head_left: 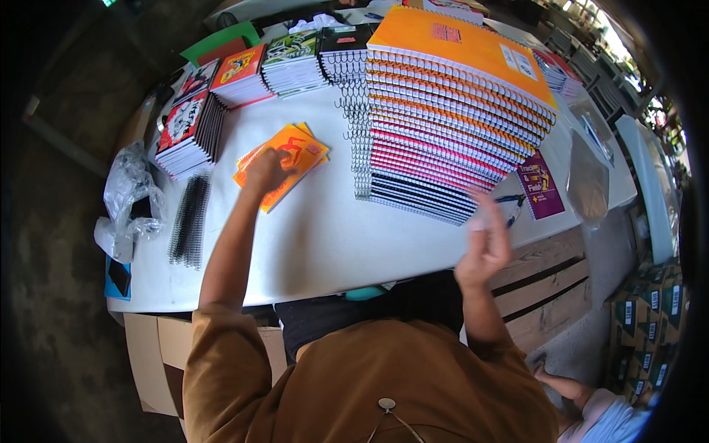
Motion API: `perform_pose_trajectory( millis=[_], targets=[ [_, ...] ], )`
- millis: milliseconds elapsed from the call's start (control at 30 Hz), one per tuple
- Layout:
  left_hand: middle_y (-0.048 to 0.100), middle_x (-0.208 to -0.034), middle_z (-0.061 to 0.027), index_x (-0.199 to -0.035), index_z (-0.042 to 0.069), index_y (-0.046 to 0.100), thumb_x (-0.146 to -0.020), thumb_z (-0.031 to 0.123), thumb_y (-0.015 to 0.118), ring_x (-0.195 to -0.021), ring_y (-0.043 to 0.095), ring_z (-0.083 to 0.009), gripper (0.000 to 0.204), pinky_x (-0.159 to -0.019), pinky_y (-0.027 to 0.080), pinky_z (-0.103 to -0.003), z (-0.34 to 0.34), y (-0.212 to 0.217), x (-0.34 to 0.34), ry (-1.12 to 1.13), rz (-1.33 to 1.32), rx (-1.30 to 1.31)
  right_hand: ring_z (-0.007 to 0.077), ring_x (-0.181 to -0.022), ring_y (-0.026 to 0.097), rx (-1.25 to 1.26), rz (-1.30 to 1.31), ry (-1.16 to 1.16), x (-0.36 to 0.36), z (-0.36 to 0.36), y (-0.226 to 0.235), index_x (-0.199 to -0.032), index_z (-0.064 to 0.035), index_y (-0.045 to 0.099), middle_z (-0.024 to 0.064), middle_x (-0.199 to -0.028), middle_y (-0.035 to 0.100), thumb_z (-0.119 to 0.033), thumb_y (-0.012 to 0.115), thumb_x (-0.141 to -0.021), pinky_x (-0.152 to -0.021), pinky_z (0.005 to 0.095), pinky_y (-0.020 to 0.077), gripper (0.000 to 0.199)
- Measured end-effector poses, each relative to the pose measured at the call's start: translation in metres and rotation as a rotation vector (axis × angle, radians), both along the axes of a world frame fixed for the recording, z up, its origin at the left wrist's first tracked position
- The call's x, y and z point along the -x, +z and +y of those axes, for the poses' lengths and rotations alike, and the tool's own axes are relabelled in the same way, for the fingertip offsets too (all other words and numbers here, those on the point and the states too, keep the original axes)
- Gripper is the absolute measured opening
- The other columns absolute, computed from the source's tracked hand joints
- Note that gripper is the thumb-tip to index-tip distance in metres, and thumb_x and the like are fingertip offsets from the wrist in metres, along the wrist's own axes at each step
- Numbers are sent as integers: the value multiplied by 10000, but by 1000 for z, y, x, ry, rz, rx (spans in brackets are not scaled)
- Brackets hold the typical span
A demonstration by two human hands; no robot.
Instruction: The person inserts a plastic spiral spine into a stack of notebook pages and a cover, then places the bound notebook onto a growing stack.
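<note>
**Reaching for an orange cover at a notebook-binding table**

We look down from head height onto a white table [317, 244] that fills most of the view. The largest thing on it is a tall, slanting stack of spiral-bound notebooks [450, 118], orange on top, then pink, then black and white, with its wire spines facing us. Behind and to the left sit smaller piles of printed notebooks [240, 74] in a curved row. At the far left edge lies a crumpled clear plastic bag [129, 196], and beside it a bundle of black binding coils [190, 218]. A purple booklet [541, 190] rests to the right of the tall stack.

Our left hand [266, 171] is stretched forward, fingers curled down and pressing on a small pile of orange covers [284, 164] near the middle of the table, left of the tall stack. We cannot tell whether it has one pinched yet. Our right hand [484, 244] hangs in the air over the near edge, open and empty, blurred by motion.

To do this well, we judge it best to slide only the top cover free with the fingertips, keeping the rest square, and bring the open right hand in to steady it.
</note>
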State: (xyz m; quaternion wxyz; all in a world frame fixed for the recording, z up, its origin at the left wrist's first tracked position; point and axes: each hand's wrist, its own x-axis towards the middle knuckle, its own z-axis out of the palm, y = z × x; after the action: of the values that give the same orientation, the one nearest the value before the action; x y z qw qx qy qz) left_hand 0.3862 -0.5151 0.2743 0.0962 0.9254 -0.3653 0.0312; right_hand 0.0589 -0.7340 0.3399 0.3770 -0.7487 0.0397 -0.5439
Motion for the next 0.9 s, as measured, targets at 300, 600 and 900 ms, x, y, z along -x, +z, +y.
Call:
perform_pose_trajectory(
  millis=[300, 600, 900],
  targets=[
    [610, -752, -195, -908, 34, 570, -864, 169, 485, -676, 599, -334, 165, -585, 462, -455, 69, 7, 76, 255, -145, 313, 265, -1104, 526, -1447, 679, 1053, -27, 46, -89, -1253, 29, 421, 188, -1181, 538, -281, 428, -914, -929, 378, 417, 459],
    [562, -1179, -125, -1030, 42, 623, -787, 119, 643, -1225, 397, -281, 256, -1021, 240, -444, 110, 50, 224, -75, 289, 41, 197, -968, 581, -1403, 636, 1111, -99, 84, -113, -1126, 49, 519, 137, -1059, 596, -125, 556, -862, -865, 325, 456, 318],
    [533, -1145, -73, -1171, -4, 473, -771, -85, 493, -1082, 467, -153, 409, -929, 341, -281, 111, -18, 186, 373, 893, 1179, 90, -835, 587, -567, 443, 1154, -96, 59, -44, -981, 26, 621, 61, -906, 648, -84, 631, -823, -766, 228, 480, 193]
  ],
)
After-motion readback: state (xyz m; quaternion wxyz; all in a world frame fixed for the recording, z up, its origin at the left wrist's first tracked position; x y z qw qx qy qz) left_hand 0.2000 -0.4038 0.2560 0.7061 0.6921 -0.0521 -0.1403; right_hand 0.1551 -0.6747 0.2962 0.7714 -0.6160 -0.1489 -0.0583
